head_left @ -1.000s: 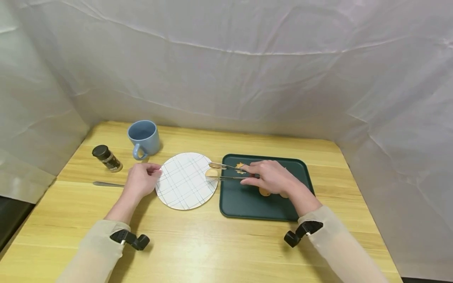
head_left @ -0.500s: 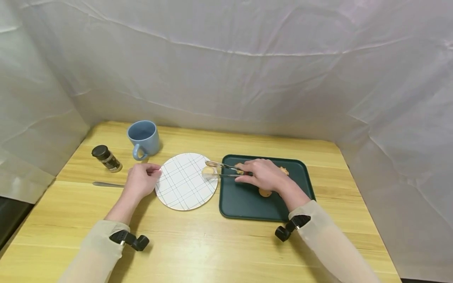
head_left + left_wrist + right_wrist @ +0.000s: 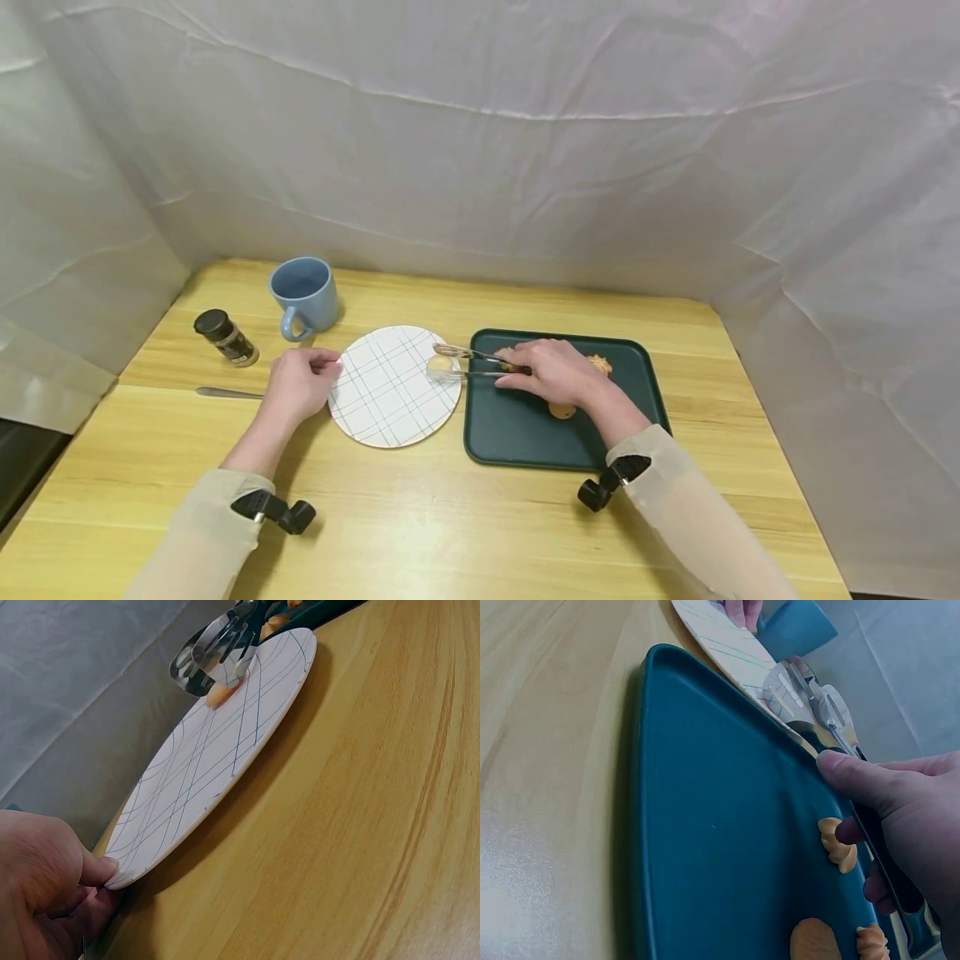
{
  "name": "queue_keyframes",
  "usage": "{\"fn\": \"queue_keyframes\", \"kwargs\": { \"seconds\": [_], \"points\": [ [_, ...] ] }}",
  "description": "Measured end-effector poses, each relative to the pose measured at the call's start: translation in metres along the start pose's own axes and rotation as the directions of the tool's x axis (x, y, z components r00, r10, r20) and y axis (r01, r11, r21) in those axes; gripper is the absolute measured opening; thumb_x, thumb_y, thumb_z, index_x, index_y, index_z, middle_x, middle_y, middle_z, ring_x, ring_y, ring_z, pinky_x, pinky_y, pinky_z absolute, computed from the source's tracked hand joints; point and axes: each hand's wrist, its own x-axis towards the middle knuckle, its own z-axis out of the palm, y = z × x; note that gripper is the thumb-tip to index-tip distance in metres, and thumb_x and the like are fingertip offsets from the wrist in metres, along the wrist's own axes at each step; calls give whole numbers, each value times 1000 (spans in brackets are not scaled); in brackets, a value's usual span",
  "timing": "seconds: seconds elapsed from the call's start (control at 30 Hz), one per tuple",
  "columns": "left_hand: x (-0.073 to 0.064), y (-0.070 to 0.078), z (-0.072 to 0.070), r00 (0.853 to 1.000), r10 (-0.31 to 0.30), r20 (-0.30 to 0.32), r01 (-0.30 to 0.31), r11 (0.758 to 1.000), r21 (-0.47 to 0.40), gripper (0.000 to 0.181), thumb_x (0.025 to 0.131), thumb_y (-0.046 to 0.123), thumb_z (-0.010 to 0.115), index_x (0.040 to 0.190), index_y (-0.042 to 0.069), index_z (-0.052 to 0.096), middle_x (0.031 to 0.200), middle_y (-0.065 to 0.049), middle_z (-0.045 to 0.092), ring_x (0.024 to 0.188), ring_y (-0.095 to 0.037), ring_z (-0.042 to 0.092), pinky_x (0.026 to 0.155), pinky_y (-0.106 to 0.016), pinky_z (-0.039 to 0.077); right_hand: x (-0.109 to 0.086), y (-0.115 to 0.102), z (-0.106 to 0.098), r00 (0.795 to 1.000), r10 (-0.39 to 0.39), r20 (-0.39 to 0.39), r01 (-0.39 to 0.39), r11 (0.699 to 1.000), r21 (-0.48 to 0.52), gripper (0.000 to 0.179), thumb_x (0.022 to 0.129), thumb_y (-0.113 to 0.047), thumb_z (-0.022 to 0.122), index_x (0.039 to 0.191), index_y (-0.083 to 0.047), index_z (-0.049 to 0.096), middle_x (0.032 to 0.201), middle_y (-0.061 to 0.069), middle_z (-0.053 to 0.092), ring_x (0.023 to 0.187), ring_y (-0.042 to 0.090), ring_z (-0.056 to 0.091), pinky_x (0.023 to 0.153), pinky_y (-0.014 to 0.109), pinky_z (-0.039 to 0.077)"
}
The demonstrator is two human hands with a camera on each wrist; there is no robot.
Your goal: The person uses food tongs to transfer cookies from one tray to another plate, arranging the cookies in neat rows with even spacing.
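At its left rim, a white round plate (image 3: pixel 390 400) with thin crossing lines is pinched by my left hand (image 3: pixel 302 379), the thumb on top and fingers below. My right hand (image 3: pixel 558 371) grips metal serving tongs (image 3: pixel 453 351) with dark handles, reaching left from above the dark green tray (image 3: pixel 517 442). The tong heads stand apart over the plate's right side. A round golden cookie (image 3: pixel 222 694) is at the plate there, partly hidden by the heads in the left wrist view. On the tray lie an oval cookie (image 3: pixel 814 941) and two ridged cookies (image 3: pixel 838 844).
Behind my left hand stands a blue mug (image 3: pixel 311 292), its handle toward me. Left of it is a spice jar (image 3: pixel 227 337) with a black lid. A metal cutlery handle (image 3: pixel 228 392) shows beside my left wrist. Pale cloth (image 3: pixel 480 183) hangs behind the wooden table.
My right hand and the tongs have shifted slightly left, bringing the cookie farther over the plate. A ridged cookie on the tray has come into view behind the right hand. The left hand stays put.
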Motion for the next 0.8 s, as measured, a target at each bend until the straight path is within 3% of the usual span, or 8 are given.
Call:
{"fn": "queue_keyframes", "kwargs": {
  "seconds": [0.37,0.6,0.8],
  "points": [
    [0,0,0,1000,-4,0,4,1000,-1,26,102,13,65,119,-3,76,106,-16,77,98,-31,70,87,-45,52,5,-3,4,1000,-5,11,5,1000,-14,56,103,-54,64,148,-20,65,142,1,67,124,21,66,99,45,54],
    [0,1,-1,1000,-9,2,9,1000,-1,25,102,12,65,119,-3,76,105,-16,77,97,-31,70,86,-44,51,5,-4,4,1000,6,17,-6,1000,-24,57,103,-55,63,148,-20,64,141,1,68,119,20,68,94,44,55],
    [0,1,-1,1000,-20,11,20,1000,-4,26,102,12,64,120,-3,75,107,-16,77,98,-31,69,87,-44,51,4,-6,2,1000,9,10,-8,1000,-27,60,102,-58,63,149,-20,64,136,0,70,102,15,69,83,39,55]
  ]
}}
